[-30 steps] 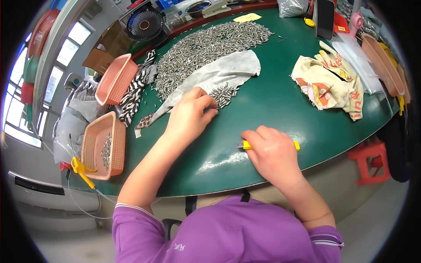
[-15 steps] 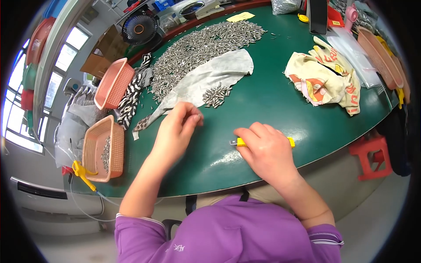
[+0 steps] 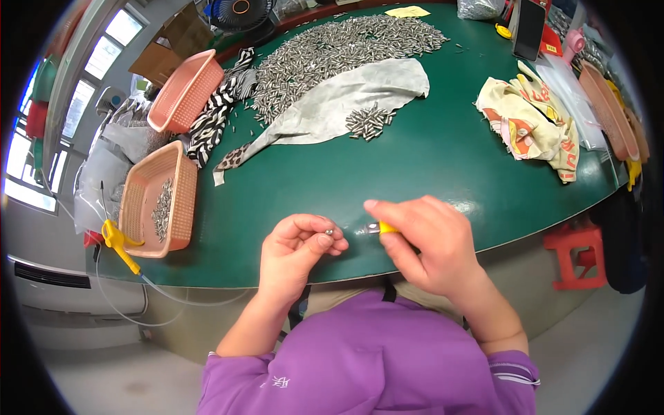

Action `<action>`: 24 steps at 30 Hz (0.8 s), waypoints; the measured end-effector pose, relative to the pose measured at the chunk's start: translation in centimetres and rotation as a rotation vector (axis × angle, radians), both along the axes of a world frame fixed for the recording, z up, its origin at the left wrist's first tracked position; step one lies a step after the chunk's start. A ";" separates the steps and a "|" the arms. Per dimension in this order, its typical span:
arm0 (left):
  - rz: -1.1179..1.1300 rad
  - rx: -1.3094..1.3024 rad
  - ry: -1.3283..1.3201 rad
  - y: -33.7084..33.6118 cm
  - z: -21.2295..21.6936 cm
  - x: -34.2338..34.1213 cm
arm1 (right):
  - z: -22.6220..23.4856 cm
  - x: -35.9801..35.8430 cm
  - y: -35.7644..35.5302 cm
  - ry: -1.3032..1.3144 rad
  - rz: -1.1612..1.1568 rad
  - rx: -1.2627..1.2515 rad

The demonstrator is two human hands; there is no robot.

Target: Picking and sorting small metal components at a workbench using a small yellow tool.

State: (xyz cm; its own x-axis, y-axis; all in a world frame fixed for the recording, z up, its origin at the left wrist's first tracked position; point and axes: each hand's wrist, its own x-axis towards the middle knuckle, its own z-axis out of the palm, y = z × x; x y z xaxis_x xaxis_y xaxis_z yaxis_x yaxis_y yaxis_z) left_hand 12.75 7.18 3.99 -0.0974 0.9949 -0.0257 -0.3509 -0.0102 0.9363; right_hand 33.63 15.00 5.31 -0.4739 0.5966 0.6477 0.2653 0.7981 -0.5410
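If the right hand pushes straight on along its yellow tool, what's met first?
Probably the left hand, which pinches a small metal piece just ahead of the yellow tool; exact depth is unclear.

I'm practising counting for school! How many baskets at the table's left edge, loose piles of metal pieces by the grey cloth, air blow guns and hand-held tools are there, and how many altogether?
Pink plastic baskets: 2
Loose metal-piece piles: 2
Yellow air blow gun: 1
Yellow-handled tool in right hand: 1
Total: 6

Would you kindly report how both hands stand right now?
Left hand: pinching metal piece. Right hand: gripping yellow tool. Piece and tool apart. Cloth beyond, touching neither hand.
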 end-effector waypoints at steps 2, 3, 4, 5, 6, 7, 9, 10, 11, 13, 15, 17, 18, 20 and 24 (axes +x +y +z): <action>0.001 0.045 0.033 -0.1 -0.3 -0.1 | -0.4 -0.5 -0.5 0.022 0.054 -0.008; 0.000 0.093 0.072 -0.2 -0.5 -0.2 | -0.5 -0.8 -0.7 0.052 0.106 -0.013; 0.002 0.089 0.066 -0.2 -0.7 -0.2 | -0.3 -1.1 -1.0 0.058 0.115 -0.043; 0.001 0.110 0.080 -0.3 -0.9 -0.3 | -0.3 -1.3 -1.0 0.052 0.117 -0.047; -0.001 0.130 0.094 -0.3 -1.0 -0.4 | -0.4 -1.5 -1.1 0.051 0.118 -0.050; 0.000 0.128 0.089 -0.3 -1.1 -0.4 | -0.4 -1.7 -1.1 0.049 0.119 -0.051; -0.016 0.161 0.080 -0.3 -1.2 -0.4 | -0.4 -1.9 -1.2 0.048 0.119 -0.062; -0.013 0.160 0.076 -0.3 -1.3 -0.5 | -0.4 -2.1 -1.2 0.053 0.119 -0.070; -0.021 0.163 0.077 -0.3 -1.3 -0.5 | -0.4 -2.1 -1.2 0.049 0.121 -0.071; -0.027 0.164 0.076 -0.3 -1.3 -0.6 | -0.4 -2.3 -1.2 0.039 0.119 -0.084; -0.019 0.161 0.082 -0.3 -1.3 -0.5 | -0.4 -2.5 -1.2 0.033 0.114 -0.083; -0.026 0.163 0.085 -0.2 -1.3 -0.5 | -0.5 -2.5 -1.2 0.029 0.109 -0.080; -0.033 0.166 0.090 -0.2 -1.3 -0.5 | -0.6 -2.5 -1.1 0.028 0.107 -0.079; -0.028 0.161 0.093 -0.2 -1.1 -0.4 | -0.6 -2.5 -1.1 0.026 0.110 -0.076; -0.004 0.135 0.115 -0.3 -1.1 -0.2 | -0.4 -2.5 -1.2 -0.011 0.081 -0.084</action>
